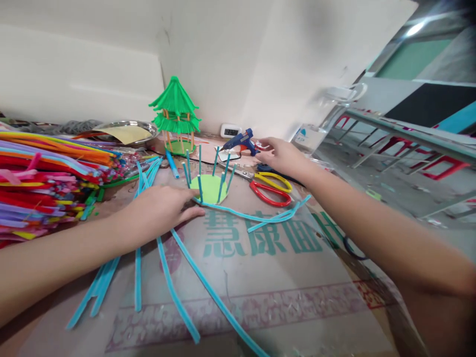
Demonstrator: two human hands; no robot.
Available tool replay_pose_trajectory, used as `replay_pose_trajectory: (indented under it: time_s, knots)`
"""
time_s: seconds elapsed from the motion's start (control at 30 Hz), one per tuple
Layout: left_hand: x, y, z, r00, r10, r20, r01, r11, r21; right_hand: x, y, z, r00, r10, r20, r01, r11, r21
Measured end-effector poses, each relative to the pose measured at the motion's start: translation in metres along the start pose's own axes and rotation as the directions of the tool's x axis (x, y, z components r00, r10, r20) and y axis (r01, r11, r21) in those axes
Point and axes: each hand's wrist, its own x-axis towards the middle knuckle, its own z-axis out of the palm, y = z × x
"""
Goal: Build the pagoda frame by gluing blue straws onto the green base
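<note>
My left hand (159, 210) lies flat on the table and presses a blue pipe cleaner (245, 214) beside a green disc (210, 188), which carries several upright blue posts. My right hand (281, 156) reaches to the back. Its fingertips are at the handle of a blue glue gun (240, 141); whether they grip it is unclear. Several loose blue pipe cleaners (169, 285) spread over the cardboard below my left hand.
A finished green pavilion model (175, 115) stands behind the disc. A big heap of coloured pipe cleaners (44, 178) fills the left side. Yellow scissors (273, 181) and red scissors (270, 194) lie right of the disc. A metal tray (126, 130) sits at the back.
</note>
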Motion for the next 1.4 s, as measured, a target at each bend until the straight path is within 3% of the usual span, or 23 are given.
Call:
replay_pose_trajectory:
  time_s: [0.13, 0.27, 0.4, 0.5, 0.67, 0.83, 1.0, 1.13, 1.4]
  knots:
    - [0.0, -0.001, 0.001, 1.0, -0.012, 0.016, 0.011, 0.999, 0.04, 0.039, 0.008, 0.018, 0.987, 0.094, 0.133, -0.112, 0.984, 0.135]
    - [0.0, -0.001, 0.001, 0.999, -0.023, 0.029, 0.022, 1.0, 0.021, 0.065, 0.01, 0.04, 0.99, 0.123, 0.07, -0.136, 0.965, 0.225]
    - [0.0, -0.002, 0.001, 0.999, -0.024, 0.029, 0.024, 1.0, -0.007, 0.078, 0.011, 0.057, 0.974, 0.223, 0.032, -0.225, 0.956, 0.189]
    - [0.0, -0.002, 0.003, 1.0, -0.013, 0.008, 0.014, 1.0, -0.016, 0.087, 0.014, 0.064, 0.971, 0.239, 0.009, -0.238, 0.963, 0.127]
    - [-0.001, -0.002, 0.007, 0.999, 0.024, -0.039, -0.023, 0.999, 0.035, 0.119, 0.022, 0.064, 0.964, 0.234, -0.124, -0.236, 0.972, -0.001]
    - [-0.002, -0.003, 0.01, 0.997, 0.048, -0.056, -0.045, 0.998, 0.053, 0.146, 0.021, 0.064, 0.967, 0.252, 0.037, -0.249, 0.966, -0.068]
    - [-0.002, -0.004, 0.009, 0.998, 0.051, -0.048, -0.048, 0.997, 0.059, 0.141, 0.02, 0.063, 0.955, 0.254, 0.152, -0.252, 0.967, -0.032]
    - [-0.001, -0.003, 0.008, 0.998, 0.05, -0.044, -0.047, 0.997, 0.063, 0.127, 0.024, 0.06, 0.957, 0.217, 0.191, -0.238, 0.967, 0.094]
    - [-0.001, -0.001, 0.007, 0.998, 0.047, -0.029, -0.045, 0.997, 0.066, 0.085, 0.011, 0.039, 0.992, 0.112, 0.055, -0.124, 0.942, 0.313]
